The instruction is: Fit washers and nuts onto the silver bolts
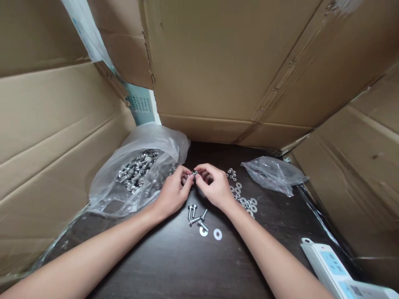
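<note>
Fingertips of my left hand (175, 187) and my right hand (214, 185) meet over the table, both closed in a pinch around a small metal bolt (193, 173). Part of the bolt is hidden by the fingers, so I cannot tell whether a nut or washer is on it. Below the hands several loose bolts (195, 211) lie on the dark tabletop, with two flat washers (217, 234) near them. Beside my right wrist are several more washers (253, 202) and small nuts (232, 171), some behind the forearm.
A clear plastic bag (106, 182) full of bolts (139, 170) lies open at the left. Another crumpled plastic bag (274, 172) rests at the back right. A white power strip (330, 265) is at the front right. Cardboard walls (224, 62) enclose the dark table (156, 265).
</note>
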The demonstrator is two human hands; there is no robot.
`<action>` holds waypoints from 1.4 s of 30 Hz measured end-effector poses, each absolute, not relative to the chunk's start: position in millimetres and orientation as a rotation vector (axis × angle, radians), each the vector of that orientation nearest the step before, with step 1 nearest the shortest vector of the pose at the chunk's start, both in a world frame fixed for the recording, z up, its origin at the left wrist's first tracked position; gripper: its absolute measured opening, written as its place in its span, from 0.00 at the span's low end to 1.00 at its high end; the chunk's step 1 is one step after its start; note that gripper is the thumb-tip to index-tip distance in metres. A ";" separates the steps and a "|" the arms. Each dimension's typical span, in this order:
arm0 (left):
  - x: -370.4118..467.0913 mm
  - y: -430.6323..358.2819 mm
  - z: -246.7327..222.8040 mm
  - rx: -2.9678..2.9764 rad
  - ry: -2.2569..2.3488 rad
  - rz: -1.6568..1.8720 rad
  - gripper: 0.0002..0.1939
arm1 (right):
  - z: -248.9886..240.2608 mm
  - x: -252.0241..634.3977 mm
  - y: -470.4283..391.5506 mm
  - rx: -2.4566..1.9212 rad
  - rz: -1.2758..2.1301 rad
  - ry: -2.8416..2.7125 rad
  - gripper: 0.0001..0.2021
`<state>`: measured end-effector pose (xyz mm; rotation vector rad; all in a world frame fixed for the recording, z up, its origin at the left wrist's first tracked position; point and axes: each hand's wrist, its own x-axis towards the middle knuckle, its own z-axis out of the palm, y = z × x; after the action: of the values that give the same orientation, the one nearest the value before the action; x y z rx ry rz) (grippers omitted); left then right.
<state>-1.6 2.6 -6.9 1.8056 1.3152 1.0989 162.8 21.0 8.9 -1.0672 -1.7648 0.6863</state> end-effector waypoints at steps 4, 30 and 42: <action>-0.7 3.2 -7.7 1.841 1.361 1.107 0.07 | -8.7 155.4 18.9 -1.061 0.800 -1.626 0.09; 0.0 -4.7 -4.4 2.042 1.181 1.073 0.02 | -8.3 164.4 19.7 -1.214 0.957 -1.663 0.34; -0.2 -1.1 -5.3 1.957 1.279 1.072 0.05 | -1.4 162.4 18.6 -1.124 0.842 -1.792 0.16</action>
<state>-0.2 -1.1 -5.3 1.9567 1.2785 1.0719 162.4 18.6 -1.4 -1.1236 -1.7916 0.8422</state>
